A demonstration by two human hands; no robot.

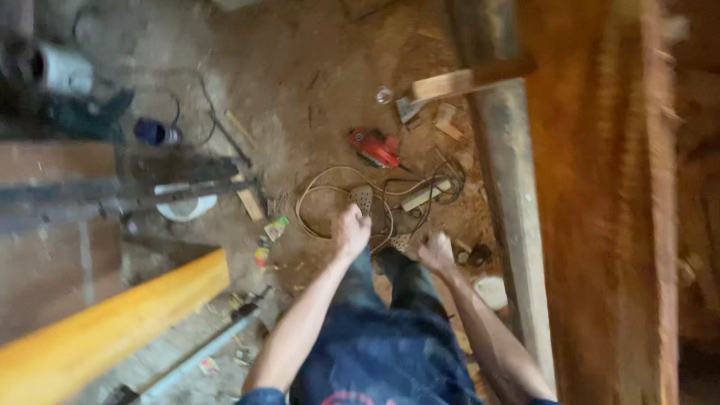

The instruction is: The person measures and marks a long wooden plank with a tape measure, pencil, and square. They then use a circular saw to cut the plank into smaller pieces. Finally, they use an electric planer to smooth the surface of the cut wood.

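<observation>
Looking straight down at our legs & a dirt floor; whole view is motion-blurred. Our left hand (351, 229) is curled into a loose fist, nothing visibly in it. Our right hand (437, 253) is curled too, fingers folded in; can't tell if it grips anything. Both hang above a tangle of tan cable (337, 196) w/ a pale power strip (424, 195) lying in it. Red power tool (374, 147) sits on the floor beyond the cable, apart from both hands. Yellow-orange plank (105, 326) slants at lower left; a long grey beam (510, 202) runs beside us on the right.
</observation>
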